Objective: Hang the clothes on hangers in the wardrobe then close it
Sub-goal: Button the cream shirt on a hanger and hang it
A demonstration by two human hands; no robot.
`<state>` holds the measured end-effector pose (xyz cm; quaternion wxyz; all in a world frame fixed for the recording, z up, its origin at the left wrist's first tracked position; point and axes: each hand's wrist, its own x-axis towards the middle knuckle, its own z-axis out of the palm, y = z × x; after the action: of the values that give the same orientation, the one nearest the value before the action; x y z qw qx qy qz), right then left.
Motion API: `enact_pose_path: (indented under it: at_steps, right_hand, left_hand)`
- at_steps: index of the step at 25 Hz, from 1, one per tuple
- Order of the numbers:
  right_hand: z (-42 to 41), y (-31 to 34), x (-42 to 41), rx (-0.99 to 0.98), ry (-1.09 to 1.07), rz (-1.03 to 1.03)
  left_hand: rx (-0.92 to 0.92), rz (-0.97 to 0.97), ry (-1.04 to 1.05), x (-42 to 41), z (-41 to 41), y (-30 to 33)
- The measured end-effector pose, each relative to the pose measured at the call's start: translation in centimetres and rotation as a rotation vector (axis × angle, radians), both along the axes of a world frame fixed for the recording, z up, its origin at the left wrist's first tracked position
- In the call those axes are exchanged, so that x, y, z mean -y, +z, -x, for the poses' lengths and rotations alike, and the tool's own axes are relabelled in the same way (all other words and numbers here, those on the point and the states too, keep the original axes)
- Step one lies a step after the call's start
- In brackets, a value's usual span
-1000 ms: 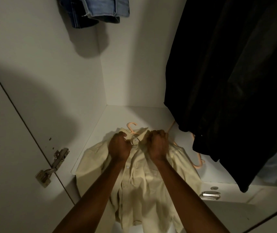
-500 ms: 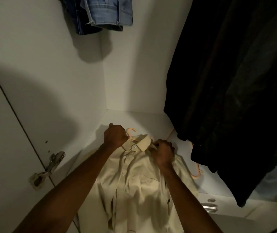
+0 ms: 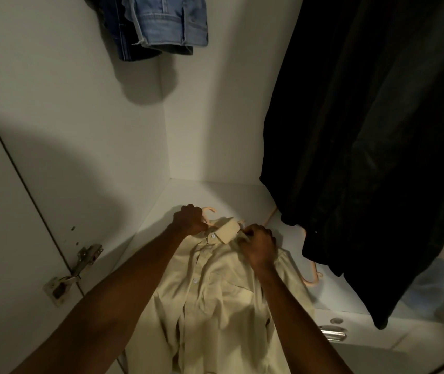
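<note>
Gripping the cream shirt (image 3: 215, 306) at its collar, your left hand (image 3: 189, 220) clutches the pink hanger (image 3: 210, 211) while your right hand (image 3: 260, 247) pinches fabric, fingers curled tight.

Shirt (image 3: 215, 306) matt cream cloth; hanger (image 3: 313, 279) smooth pink plastic; hinge (image 3: 80, 265) shiny metal; jeans (image 3: 161, 25) denim

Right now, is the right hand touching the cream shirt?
Touching. The head view shows the right hand with its fingers curled into the cream shirt just beside the collar, bunching the fabric, no gap between them.
</note>
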<state>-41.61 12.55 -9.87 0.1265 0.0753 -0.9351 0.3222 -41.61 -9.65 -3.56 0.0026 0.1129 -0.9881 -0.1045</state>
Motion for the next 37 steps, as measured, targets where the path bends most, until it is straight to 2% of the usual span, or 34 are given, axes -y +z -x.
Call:
enact_pose_path:
  at_steps: [3, 7, 12, 15, 17, 19, 22, 27, 31, 34, 37]
  right_hand:
    - [-0.3, 0.2, -0.2, 0.021, -0.004, 0.065]
    - [-0.5, 1.1, -0.9, 0.107, -0.074, 0.311]
    - [0.8, 2.3, -1.8, 0.137, -0.032, 0.356]
    - [0.9, 3.8, -2.4, 0.127, 0.068, 0.577]
    - [0.6, 4.9, -2.9, 0.106, 0.161, 0.699]
    - [0.2, 5.7, -3.2, 0.095, 0.223, 0.766]
    - [-0.4, 7.5, -3.4, 0.076, 0.282, 0.828]
    - [-1.7, 12.1, -4.3, 0.102, 0.5, 0.714]
    - [-2.9, 15.5, -5.1, 0.092, 0.688, 0.527]
    - [-3.5, 17.9, -5.1, 0.164, 0.815, 0.436]
    - [-3.6, 19.4, -5.1, 0.217, 0.804, 0.393]
  left_hand:
    - [-0.059, -0.053, -0.037, 0.4, -0.3, 0.0]
    - [-0.141, -0.168, -0.064, 0.6, -1.0, 1.4]
    - [-0.248, -0.309, -0.008, 0.8, -1.6, 3.5]
    - [-0.286, -0.441, 0.01, 0.8, -1.9, 5.9]
    - [-0.26, -0.5, -0.088, 0.7, -2.2, 7.9]
    - [-0.177, -0.46, -0.255, 0.7, -2.9, 9.9]
    - [-0.171, -0.423, -0.442, 0.1, -4.2, 12.9]
    - [-0.171, -0.596, -0.539, -1.0, -6.2, 16.6]
    - [-0.12, -0.721, -0.609, -1.3, -7.0, 18.4]
    - [-0.135, -0.584, -0.66, -1.8, -6.9, 20.2]
    - [-0.154, -0.487, -0.657, -2.0, -7.0, 21.6]
